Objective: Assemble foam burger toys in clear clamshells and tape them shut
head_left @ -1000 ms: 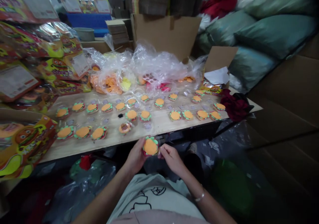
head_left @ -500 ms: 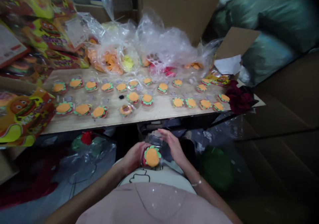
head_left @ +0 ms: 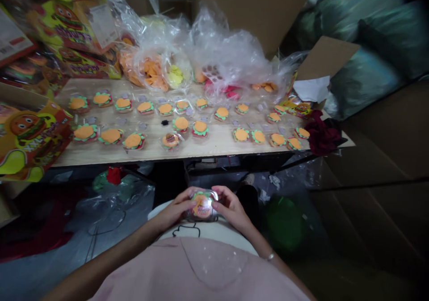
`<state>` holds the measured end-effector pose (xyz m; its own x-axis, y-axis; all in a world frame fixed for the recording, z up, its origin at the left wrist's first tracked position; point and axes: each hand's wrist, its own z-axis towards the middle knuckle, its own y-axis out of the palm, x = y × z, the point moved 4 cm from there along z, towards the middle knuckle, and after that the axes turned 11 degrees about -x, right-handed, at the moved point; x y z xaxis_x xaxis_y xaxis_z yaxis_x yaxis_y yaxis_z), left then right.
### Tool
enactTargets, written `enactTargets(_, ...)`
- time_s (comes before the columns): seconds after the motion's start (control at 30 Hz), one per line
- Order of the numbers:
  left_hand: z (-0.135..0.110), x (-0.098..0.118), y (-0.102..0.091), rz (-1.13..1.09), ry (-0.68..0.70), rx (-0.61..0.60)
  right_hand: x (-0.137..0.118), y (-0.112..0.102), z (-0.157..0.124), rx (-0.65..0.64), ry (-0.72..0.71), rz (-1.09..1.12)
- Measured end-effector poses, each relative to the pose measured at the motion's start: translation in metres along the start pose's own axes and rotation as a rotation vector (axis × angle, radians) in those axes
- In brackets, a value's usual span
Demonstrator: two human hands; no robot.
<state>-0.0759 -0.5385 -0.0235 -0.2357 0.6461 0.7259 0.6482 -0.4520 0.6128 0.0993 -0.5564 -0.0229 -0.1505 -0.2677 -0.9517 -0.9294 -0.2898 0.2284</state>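
1. The left hand (head_left: 181, 205) is partly closed, fingers and thumb gripping one side of a clear plastic case (head_left: 216, 218) around an orange, green-frilled toy burger (head_left: 200, 202).
2. The right hand (head_left: 233, 207) is curled on the opposite side, thumb pressing the case.
3. Both are off the pale wooden table (head_left: 214, 144), before its near edge.
4. Crumpled dark-red fabric (head_left: 321, 135) lies at the table's right end.

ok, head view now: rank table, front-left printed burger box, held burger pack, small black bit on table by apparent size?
1. Table
2. Burger box, cut off by the frame edge
3. Held burger pack, partly covered
4. Black bit
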Motion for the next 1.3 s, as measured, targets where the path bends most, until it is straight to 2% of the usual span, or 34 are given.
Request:
enactTargets(0.13,0.000,-0.001,0.002,-0.049,0.075,-0.046,0.001,-0.002,-0.001,-0.027,-0.007,0.138)
enactTargets(0.3,0.003,-0.002,0.003,-0.117,0.103,-0.039,0.004,-0.005,-0.001,-0.011,0.005,0.150)
enactTargets(0.37,0.005,-0.002,0.004,-0.180,0.078,-0.038,0.004,-0.006,-0.001,-0.009,-0.027,0.079)
enactTargets(0.53,0.013,-0.008,0.007,-0.339,0.002,-0.098,-0.013,-0.006,-0.002,-0.009,-0.229,-0.324)
enactTargets(0.6,0.017,-0.011,0.006,-0.290,0.000,-0.044,-0.015,-0.008,0.002,0.049,-0.234,-0.355)
enactTargets(0.7,0.023,-0.009,0.000,-0.109,0.054,0.105,-0.013,-0.013,0.014,0.185,-0.174,-0.237)
enactTargets(0.77,0.028,-0.003,-0.001,0.000,0.097,0.143,-0.011,-0.013,0.024,0.205,-0.154,-0.178)
enactTargets(0.83,0.034,0.002,0.001,0.082,0.093,0.133,-0.011,-0.012,0.032,0.188,-0.164,-0.185)
enactTargets(0.9,0.039,0.005,0.002,0.155,0.069,0.161,-0.012,-0.013,0.037,0.208,-0.171,-0.237)
enactTargets(1.07,0.042,0.003,-0.001,0.294,0.068,0.316,-0.008,-0.018,0.036,0.438,-0.086,-0.513)
enactTargets(1.2,0.042,0.001,-0.002,0.383,0.057,0.343,-0.004,-0.015,0.036,0.457,-0.089,-0.661)
enactTargets(1.3,0.042,0.002,-0.003,0.429,0.076,0.357,-0.005,-0.021,0.035,0.517,-0.140,-0.786)
